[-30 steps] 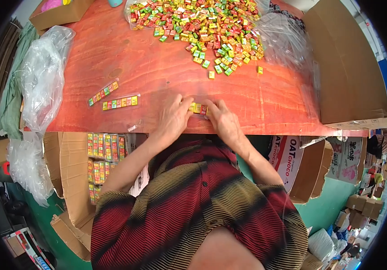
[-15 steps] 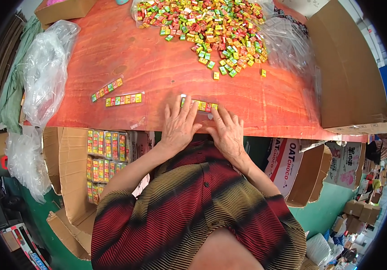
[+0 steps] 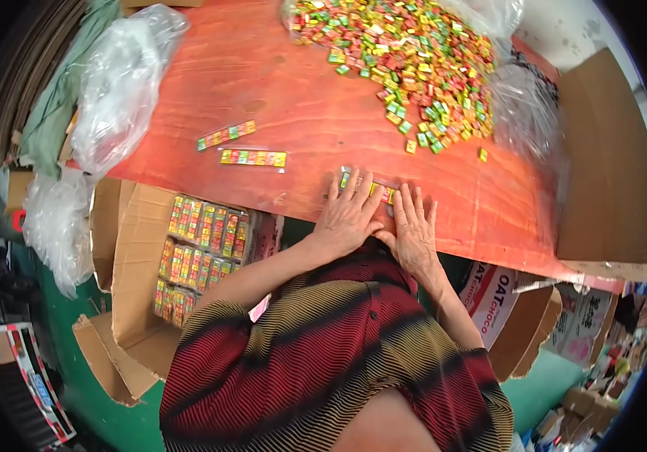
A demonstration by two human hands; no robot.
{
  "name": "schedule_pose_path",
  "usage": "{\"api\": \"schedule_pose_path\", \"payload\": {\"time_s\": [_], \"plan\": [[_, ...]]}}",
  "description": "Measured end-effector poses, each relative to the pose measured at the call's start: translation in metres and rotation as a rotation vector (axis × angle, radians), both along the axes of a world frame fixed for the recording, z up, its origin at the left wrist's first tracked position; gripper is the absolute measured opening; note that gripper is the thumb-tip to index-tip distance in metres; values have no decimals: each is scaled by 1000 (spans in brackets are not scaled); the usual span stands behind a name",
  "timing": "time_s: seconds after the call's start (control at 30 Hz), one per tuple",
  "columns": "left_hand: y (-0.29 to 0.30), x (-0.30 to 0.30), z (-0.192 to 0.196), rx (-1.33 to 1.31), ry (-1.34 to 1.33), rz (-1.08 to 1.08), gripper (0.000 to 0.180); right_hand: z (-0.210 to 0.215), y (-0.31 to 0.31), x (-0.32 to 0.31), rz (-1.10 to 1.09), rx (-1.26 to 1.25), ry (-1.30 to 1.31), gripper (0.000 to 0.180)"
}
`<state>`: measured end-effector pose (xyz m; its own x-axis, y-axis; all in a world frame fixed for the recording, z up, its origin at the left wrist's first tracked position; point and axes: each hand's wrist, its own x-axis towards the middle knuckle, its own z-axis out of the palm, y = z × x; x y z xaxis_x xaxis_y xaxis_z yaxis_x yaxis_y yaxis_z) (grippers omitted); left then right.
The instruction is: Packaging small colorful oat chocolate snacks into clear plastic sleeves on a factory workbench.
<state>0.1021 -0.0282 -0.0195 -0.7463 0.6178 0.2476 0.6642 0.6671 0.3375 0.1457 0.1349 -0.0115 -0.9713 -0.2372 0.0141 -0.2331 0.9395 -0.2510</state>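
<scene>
Both hands lie over a clear-wrapped strip of small coloured boxes (image 3: 385, 194) near the table's front edge. My left hand (image 3: 344, 220) rests on the strip's left part, fingers stretched out and slightly spread, hiding some of the boxes. Flat and open too, my right hand (image 3: 416, 239) touches the strip's right end with its fingertips. The two thumbs come close together below the strip. To the left lie two more wrapped strips: a level one (image 3: 254, 158) and a tilted one (image 3: 225, 135) behind it.
A big heap of loose small boxes (image 3: 429, 68) covers the back of the red table (image 3: 301, 113). Clear plastic bags (image 3: 124, 90) hang at the left. A cardboard sheet (image 3: 606, 166) stands at the right. Below the left edge, an open carton (image 3: 143, 264) holds stacked strips (image 3: 203, 256).
The whole view has shifted and tilted, so table and hands appear farther right. Both hands stay on the same strip, and their fingers now lie straighter and flatter.
</scene>
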Motion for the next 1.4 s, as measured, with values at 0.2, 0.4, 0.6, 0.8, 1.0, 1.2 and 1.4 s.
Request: {"api": "schedule_pose_path", "payload": {"time_s": [0.2, 0.4, 0.6, 0.8, 1.0, 1.2, 1.4], "plan": [[-42, 15, -5, 16, -38, 290, 59, 0, -47, -22, 225, -54, 27, 73], [-97, -6, 0, 33, 82, 441, 67, -9, -98, -60, 393, -201, 120, 66], [-122, -24, 3, -152, 30, 452, 62, -6, -119, -74, 416, -310, 79, 64], [-127, -27, 9, -126, 16, 536, 61, -3, -72, -65, 260, -348, 98, 60], [-168, -61, -16, -111, 213, 563, 60, 5, -31, -41, 166, -437, 119, 57], [-201, -95, -3, -489, 87, 609, 58, 1, 47, -26, -156, -378, 374, 48], [-222, -123, -10, -479, 173, 587, 56, -22, 214, -12, -875, 202, 644, 41]]}}
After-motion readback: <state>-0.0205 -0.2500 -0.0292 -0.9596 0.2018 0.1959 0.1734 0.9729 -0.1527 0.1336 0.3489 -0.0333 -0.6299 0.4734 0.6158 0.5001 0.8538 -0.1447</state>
